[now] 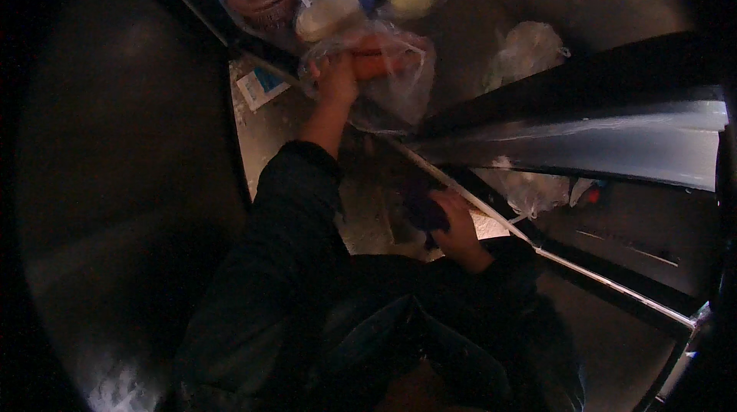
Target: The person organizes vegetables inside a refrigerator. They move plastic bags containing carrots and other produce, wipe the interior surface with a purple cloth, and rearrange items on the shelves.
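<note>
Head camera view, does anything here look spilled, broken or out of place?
Nothing clearly stands out. The left hand grips a clear plastic bag of orange food on the shelf; the right hand holds something dark. It is too dim to judge finer damage.

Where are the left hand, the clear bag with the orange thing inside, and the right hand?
left hand [335, 78]: head view, back of the hand.
clear bag [403, 93]: head view, lower right side.
right hand [458, 222]: head view, back of the hand.

Crinkly clear plastic bag [391, 82], glossy metal shelf edge [583, 143]
</note>
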A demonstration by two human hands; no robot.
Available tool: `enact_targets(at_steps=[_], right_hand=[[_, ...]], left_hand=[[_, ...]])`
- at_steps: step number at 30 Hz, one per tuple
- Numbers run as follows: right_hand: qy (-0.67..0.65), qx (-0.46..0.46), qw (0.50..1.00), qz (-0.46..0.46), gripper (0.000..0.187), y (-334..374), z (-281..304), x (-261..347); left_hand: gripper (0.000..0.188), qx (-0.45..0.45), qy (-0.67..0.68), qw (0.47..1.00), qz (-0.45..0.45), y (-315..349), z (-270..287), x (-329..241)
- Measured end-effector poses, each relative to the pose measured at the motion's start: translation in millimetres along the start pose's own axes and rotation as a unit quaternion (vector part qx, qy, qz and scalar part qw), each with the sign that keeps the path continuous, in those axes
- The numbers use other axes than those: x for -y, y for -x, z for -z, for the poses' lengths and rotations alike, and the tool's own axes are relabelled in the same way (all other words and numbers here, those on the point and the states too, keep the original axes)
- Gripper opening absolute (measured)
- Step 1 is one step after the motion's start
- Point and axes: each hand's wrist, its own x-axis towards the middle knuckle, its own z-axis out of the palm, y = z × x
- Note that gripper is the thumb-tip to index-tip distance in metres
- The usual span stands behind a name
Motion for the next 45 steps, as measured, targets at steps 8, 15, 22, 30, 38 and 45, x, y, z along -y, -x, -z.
enact_targets(at_steps=[8, 15, 22, 30, 38, 45], right_hand=[[-0.350, 0.014, 0.922, -0.168, 0.056, -13, 0, 3], [-0.416, -0.012, 0.896, -0.155, 0.064, -14, -6, 1], [-0.388, 0.015, 0.916, -0.097, 0.062, -26, 7, 14], [-0.394, 0.018, 0.914, -0.101, 0.063, -26, 3, 12], [-0.277, 0.035, 0.960, -0.027, 0.064, -24, 11, 30], [-0.383, 0.198, 0.902, -0.009, 0.049, -67, 7, 52]], left_hand=[[0.044, 0.082, 0.035, 0.996, -0.021, 8, 57, -43], [0.052, 0.203, 0.638, 0.712, 0.210, 19, 166, -1], [0.059, 0.236, 0.869, 0.427, 0.078, 37, 227, 13], [0.062, 0.285, 0.899, 0.330, -0.037, 35, 223, 12], [0.071, 0.251, 0.857, 0.450, 0.029, 39, 227, 9], [0.050, 0.111, 0.446, 0.887, -0.041, 68, 284, -43]])
